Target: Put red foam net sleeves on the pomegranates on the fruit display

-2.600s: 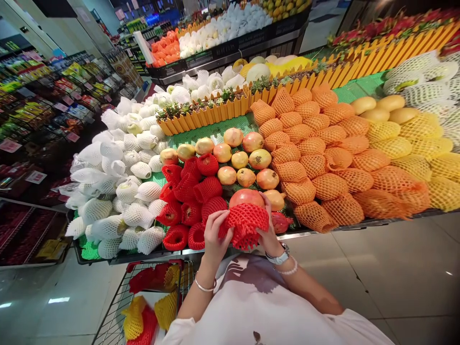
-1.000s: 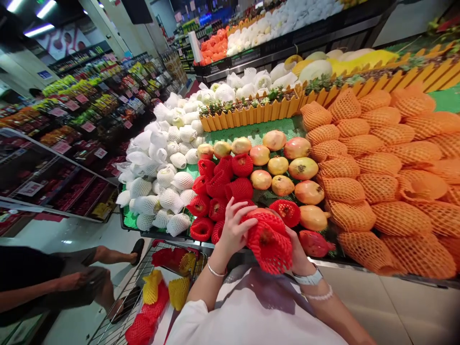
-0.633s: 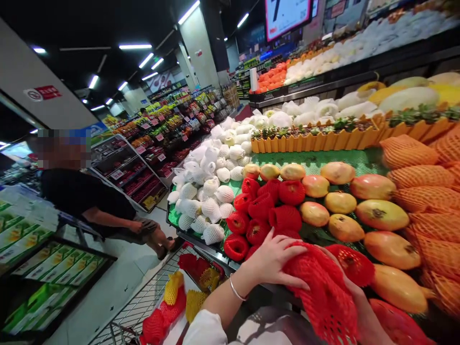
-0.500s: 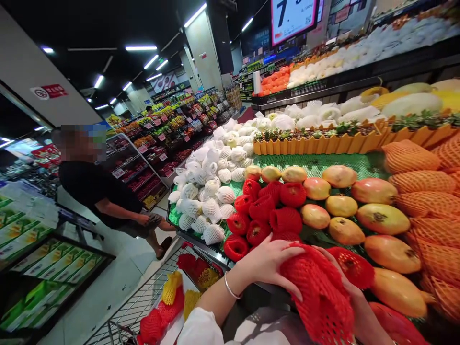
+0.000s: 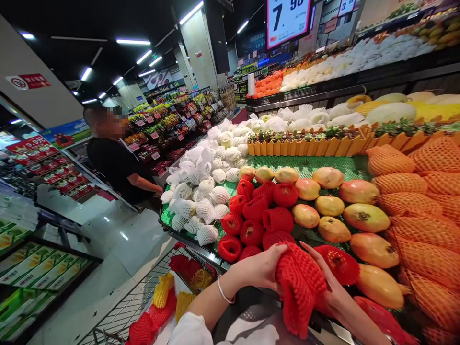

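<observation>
Your left hand (image 5: 259, 269) and right hand (image 5: 326, 298) close on a light, stretchy red foam net (image 5: 300, 287), best held at its bunched top.

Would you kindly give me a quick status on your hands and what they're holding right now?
Left hand and right hand both on a red foam net sleeve. Netted pomegranate beside right fingers. Wire shopping cart below left forearm.

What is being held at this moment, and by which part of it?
A red foam net is held between both hands at its upper part: the left hand on one side, the right hand on the other. Its lower end hangs free.
</observation>
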`<state>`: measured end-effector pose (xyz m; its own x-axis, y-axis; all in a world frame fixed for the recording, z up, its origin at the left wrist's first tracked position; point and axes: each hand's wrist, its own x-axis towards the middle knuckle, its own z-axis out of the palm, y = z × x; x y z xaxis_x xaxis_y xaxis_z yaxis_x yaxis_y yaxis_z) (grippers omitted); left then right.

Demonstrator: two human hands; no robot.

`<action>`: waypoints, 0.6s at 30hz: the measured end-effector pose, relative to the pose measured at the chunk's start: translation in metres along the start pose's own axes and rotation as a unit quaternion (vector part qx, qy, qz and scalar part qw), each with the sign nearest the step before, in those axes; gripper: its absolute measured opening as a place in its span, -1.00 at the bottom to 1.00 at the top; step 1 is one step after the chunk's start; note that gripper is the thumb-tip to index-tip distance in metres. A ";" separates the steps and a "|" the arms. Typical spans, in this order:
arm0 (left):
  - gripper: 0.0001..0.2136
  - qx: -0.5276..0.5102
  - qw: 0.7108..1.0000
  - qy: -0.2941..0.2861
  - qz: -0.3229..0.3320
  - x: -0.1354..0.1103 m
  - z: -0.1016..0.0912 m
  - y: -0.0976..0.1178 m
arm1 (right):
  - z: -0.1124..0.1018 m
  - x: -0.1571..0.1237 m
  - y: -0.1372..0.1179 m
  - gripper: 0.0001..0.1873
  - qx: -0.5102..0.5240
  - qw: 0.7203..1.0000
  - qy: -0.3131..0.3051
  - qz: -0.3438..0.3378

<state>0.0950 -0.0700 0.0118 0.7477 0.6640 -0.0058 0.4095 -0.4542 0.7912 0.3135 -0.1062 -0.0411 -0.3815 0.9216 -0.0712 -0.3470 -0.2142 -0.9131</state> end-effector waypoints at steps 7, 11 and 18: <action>0.10 -0.059 0.997 0.054 -0.022 -0.009 0.009 -0.010 | 0.017 0.003 -0.013 -0.29 -0.041 0.994 0.095 -0.041; 0.07 -0.116 0.986 0.100 -0.073 -0.011 0.018 -0.015 | 0.028 0.002 -0.026 -0.34 0.031 0.996 0.085 -0.024; 0.11 -0.103 0.985 0.108 -0.083 -0.017 0.017 -0.021 | 0.034 -0.001 -0.017 -0.49 0.033 0.993 0.097 -0.052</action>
<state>0.0832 -0.0820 -0.0149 0.5421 0.8397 -0.0331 0.3857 -0.2136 0.8975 0.2910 -0.1145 -0.0119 -0.1703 0.9835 -0.0609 -0.4334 -0.1303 -0.8917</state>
